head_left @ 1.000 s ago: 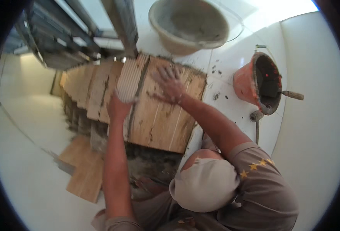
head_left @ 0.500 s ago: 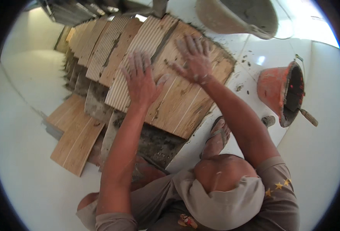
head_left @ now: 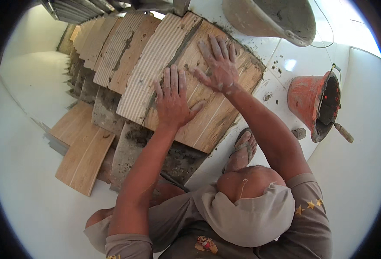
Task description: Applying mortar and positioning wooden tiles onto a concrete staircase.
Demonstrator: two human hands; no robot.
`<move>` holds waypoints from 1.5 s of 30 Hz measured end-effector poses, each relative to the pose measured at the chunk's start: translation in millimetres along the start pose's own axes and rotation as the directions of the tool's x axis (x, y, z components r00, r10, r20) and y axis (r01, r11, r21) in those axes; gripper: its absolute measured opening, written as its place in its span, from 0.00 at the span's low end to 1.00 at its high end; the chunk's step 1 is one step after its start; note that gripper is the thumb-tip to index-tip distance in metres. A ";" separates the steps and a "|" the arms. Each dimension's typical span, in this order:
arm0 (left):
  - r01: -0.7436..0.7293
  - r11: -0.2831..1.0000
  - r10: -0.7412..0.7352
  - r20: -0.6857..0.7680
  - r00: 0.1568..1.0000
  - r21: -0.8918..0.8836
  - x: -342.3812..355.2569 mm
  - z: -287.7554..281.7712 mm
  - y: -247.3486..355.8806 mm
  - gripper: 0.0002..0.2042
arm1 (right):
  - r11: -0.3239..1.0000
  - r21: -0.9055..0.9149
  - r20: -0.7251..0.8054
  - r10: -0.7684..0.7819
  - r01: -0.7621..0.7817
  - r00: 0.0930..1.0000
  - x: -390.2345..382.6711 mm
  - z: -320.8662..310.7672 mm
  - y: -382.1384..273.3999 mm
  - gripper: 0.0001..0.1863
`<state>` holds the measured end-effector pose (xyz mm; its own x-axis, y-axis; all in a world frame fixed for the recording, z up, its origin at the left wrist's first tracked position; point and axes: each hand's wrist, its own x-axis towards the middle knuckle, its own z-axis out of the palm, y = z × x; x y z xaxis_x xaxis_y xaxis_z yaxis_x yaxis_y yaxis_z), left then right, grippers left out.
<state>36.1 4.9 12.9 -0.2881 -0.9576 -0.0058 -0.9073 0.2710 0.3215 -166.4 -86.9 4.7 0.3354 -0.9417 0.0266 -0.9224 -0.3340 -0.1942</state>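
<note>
Both my left hand [head_left: 172, 101] and right hand [head_left: 216, 64] press flat and open, gripping nothing, on the tile [head_left: 207, 112] at frame centre; uneven pressure could tilt it in the mortar [head_left: 179, 157].

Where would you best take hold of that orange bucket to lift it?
Probably by its rim or its thin wire bail. The orange bucket stands on the white floor to the person's right, its open mouth turned away from the stairs, with a tool handle poking out at the lower edge. Coming from the open side with the right hand looks easiest, clear of that handle.
</note>
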 end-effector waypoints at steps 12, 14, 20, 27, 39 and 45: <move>-0.005 1.000 0.004 0.043 0.999 0.025 2.0 -3.5 4.4 0.62 | 0.999 0.031 0.027 0.025 -0.026 0.999 1.0 -10.0 -0.1 0.50; -0.008 1.000 0.008 0.018 1.000 0.015 3.7 -1.0 0.8 0.62 | 0.999 0.039 0.009 0.021 -0.022 1.000 1.8 -9.4 -0.2 0.49; -0.008 1.000 0.007 -0.016 1.000 -0.022 -1.6 -2.6 -2.5 0.62 | 0.999 0.032 0.014 0.008 -0.008 1.000 3.8 -4.1 -2.5 0.51; 0.008 0.999 -0.008 -0.010 1.000 -0.043 -4.8 -6.7 0.3 0.62 | 1.000 0.019 -0.033 -0.025 0.025 0.999 -2.7 -2.3 0.0 0.49; -0.035 0.996 0.035 -0.004 0.999 -0.077 -9.0 -5.3 -6.3 0.62 | 0.999 -0.046 0.010 0.028 -0.028 1.000 0.8 -6.4 -14.1 0.50; -0.027 1.000 0.027 -0.007 1.000 -0.013 1.6 -5.3 7.2 0.61 | 0.999 0.038 0.002 0.020 -0.020 1.000 -2.1 -9.0 5.4 0.50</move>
<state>30.7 4.7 20.2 -0.3104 -0.9506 0.0094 -0.8952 0.2956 0.3335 -173.9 -87.1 12.5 0.3173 -0.9481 0.0205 -0.9210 -0.3132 -0.2316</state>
